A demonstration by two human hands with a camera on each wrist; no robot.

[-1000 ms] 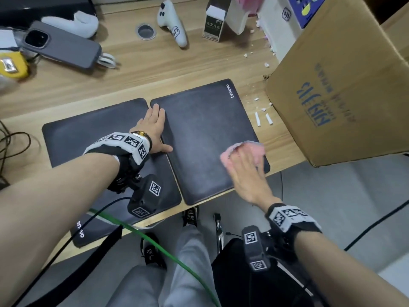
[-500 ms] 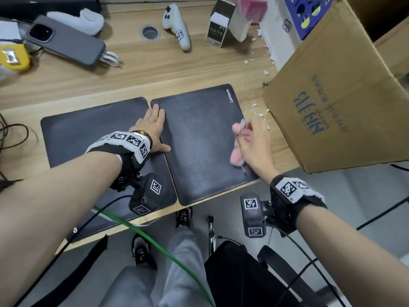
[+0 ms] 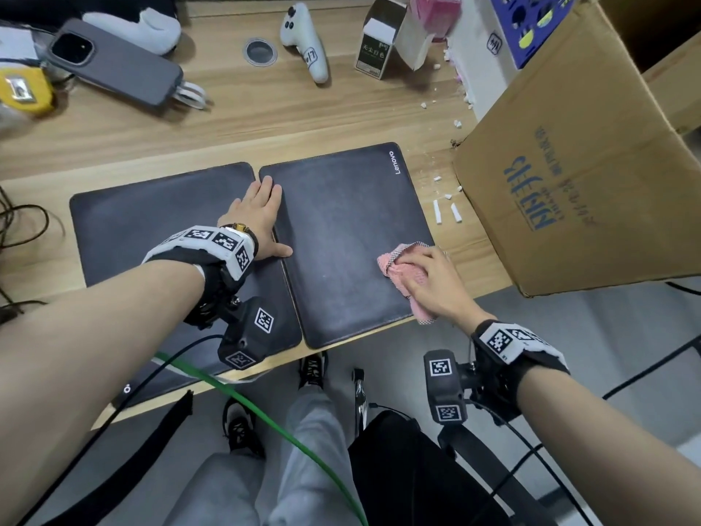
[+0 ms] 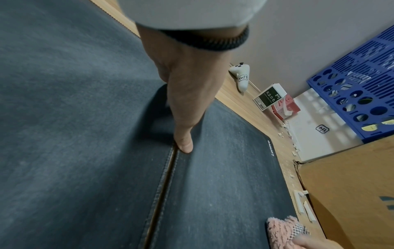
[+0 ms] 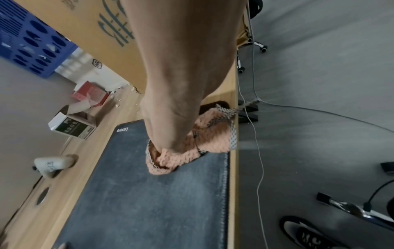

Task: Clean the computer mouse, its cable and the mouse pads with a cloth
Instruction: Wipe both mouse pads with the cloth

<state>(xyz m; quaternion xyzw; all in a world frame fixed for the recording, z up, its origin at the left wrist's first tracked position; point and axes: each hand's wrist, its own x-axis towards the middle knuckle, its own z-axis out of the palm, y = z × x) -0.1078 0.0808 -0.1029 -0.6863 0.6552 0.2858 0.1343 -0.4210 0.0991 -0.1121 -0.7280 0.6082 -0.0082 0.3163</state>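
Observation:
Two dark mouse pads lie side by side on the wooden desk, the left pad (image 3: 151, 222) and the right Lenovo pad (image 3: 341, 229). My left hand (image 3: 265, 195) lies flat across the seam between them, fingers straight, thumb on the right pad (image 4: 224, 168). My right hand (image 3: 417, 267) grips a bunched pink cloth (image 3: 394, 260) and presses it onto the right pad's near right corner, by the desk edge. The right wrist view shows the cloth (image 5: 213, 134) crumpled under my fingers on the pad (image 5: 149, 202). No mouse or mouse cable is in view.
A large cardboard box (image 3: 588, 165) stands close to the right of the pad. White chalk pieces and crumbs (image 3: 445, 212) lie between them. Behind are a phone (image 3: 117, 70), a white controller (image 3: 307, 39) and a small carton (image 3: 379, 47). Cables (image 3: 22, 229) trail at the left edge.
My right hand lifted the cloth to the pad's right edge, then came back down onto the near right corner. The left hand stayed flat on the seam.

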